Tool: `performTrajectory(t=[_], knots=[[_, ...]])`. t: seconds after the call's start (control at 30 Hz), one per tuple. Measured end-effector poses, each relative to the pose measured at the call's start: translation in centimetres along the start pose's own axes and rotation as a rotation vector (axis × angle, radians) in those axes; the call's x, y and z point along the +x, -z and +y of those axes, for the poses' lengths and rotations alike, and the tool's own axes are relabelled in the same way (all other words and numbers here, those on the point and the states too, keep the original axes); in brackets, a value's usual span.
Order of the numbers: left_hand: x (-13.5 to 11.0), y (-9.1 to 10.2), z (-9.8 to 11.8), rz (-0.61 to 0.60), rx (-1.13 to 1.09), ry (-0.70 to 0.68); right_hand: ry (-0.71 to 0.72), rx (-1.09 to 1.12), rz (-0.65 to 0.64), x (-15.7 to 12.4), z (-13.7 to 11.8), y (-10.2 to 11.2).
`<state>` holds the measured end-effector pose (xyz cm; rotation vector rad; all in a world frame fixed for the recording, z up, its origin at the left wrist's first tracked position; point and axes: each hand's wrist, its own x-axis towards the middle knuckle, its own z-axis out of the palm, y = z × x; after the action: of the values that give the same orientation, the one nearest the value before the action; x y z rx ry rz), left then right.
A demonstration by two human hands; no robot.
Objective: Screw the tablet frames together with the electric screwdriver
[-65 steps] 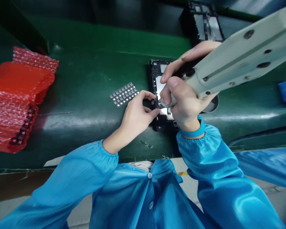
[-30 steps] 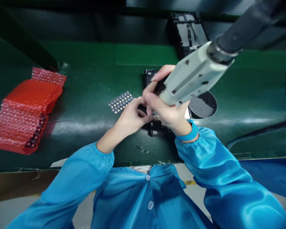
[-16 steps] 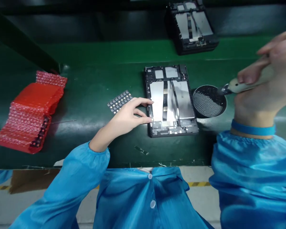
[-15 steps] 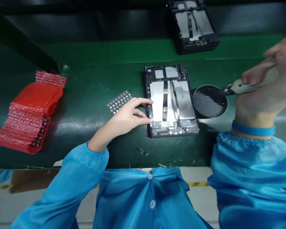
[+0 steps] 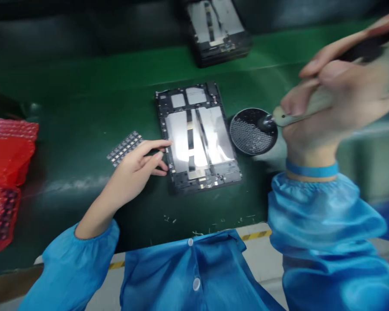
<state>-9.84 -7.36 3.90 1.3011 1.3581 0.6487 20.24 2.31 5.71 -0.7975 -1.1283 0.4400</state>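
My left hand is open, its fingers apart and the index fingertip touching the left edge of an opened tablet. Silver plates and dark ribbon cables show inside the tablet, which lies face up on the green table. In my right hand, blurred by motion, is a pale powered screwdriver. Its tip end reaches over a round black dish just right of the tablet. Small shiny pieces, probably screws, cover part of the dish. Beside my left hand lies a sheet of small dark labels, partly covered by the fingers.
A thick block of similar opened tablets sits at the back. Red bubble-wrap bags lie at the far left. Tiny scraps are scattered near the front edge of the green table.
The whole view has shifted, so table items appear further left. My right hand has brought the screwdriver further over the dish. My left thumb has come off the tablet's edge.
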Motion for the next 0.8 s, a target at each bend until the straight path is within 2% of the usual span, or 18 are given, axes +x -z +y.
performTrajectory(t=[0.03, 0.1, 0.2, 0.3, 0.47, 0.67, 0.8], knots=[[-0.1, 0.0, 0.2, 0.016, 0.019, 0.013, 0.082, 0.092, -0.046, -0.2, 0.1, -0.6], [-0.2, 0.1, 0.4, 0.044, 0.057, 0.047, 0.144, 0.185, -0.072, -0.4, 0.4, -1.1], [-0.3, 0.2, 0.4, 0.074, 0.104, 0.087, 0.076, 0.198, -0.090, -0.8, 0.7, -0.9], [-0.4, 0.1, 0.2, 0.097, 0.123, 0.085, -0.005, 0.173, -0.178, -1.0, 0.8, -0.6], [-0.4, 0.0, 0.5, 0.132, 0.093, 0.105, 0.055, 0.286, -0.220, -0.9, 1.2, -0.6], [-0.4, 0.1, 0.5, 0.137, 0.096, 0.105, 0.023, 0.339, -0.260, -0.6, 1.7, -0.4], [-0.4, 0.1, 0.3, 0.131, 0.109, 0.102, 0.007, 0.315, -0.234, -0.7, 1.7, -0.4]])
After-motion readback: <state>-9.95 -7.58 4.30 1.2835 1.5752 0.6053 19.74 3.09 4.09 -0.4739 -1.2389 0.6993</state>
